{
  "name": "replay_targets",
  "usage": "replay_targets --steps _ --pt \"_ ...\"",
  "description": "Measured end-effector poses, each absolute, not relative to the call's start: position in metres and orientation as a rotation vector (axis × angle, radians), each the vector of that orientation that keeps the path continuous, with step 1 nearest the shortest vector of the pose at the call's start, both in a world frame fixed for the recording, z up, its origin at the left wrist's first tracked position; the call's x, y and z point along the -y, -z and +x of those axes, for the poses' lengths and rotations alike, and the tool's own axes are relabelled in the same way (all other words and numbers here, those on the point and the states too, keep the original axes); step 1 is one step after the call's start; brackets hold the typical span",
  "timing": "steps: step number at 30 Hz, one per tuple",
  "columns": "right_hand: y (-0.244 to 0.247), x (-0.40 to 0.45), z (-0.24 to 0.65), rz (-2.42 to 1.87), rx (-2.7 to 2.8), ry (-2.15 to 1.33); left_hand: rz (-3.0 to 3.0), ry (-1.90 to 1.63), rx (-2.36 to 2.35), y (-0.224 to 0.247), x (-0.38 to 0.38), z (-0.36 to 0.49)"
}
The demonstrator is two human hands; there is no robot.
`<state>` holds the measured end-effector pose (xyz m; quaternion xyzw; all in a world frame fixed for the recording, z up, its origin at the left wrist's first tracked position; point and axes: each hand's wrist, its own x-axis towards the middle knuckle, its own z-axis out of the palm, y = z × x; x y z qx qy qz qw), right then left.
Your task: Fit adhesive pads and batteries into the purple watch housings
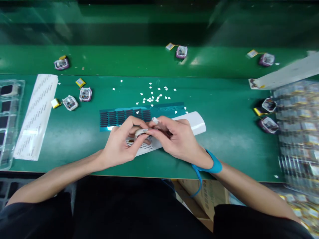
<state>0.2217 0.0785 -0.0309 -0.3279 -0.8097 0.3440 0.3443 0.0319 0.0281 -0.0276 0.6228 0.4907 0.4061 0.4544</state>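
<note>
Both hands meet over the middle of the green worktop (224, 139). The left hand (119, 146) and right hand (178, 139) are curled closed around one small white casing (141, 133), pinched between their fingertips just above a white sheet (194, 121). A blue strip of dark pads (124, 117) lies just behind, with white scraps (152, 94) beyond.
</note>
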Motion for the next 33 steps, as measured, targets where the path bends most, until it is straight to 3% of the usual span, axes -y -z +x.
replay_targets --steps 6,10,18,33 --pt "0.024 -0.09 0.231 -0.924 2.118 -0.839 1.768 -1.042 -1.141 0.021 -0.028 0.021" --pt "0.026 -0.101 0.234 -1.037 2.054 -0.813 1.556 -0.946 -1.267 0.032 -0.033 0.024" --pt "0.044 -0.115 0.234 -1.029 1.834 -1.557 1.185 -0.969 -1.262 0.043 -0.04 0.029" --pt "0.043 -0.117 0.234 -0.938 1.859 -1.679 1.276 -0.946 -1.358 0.047 -0.039 0.028"
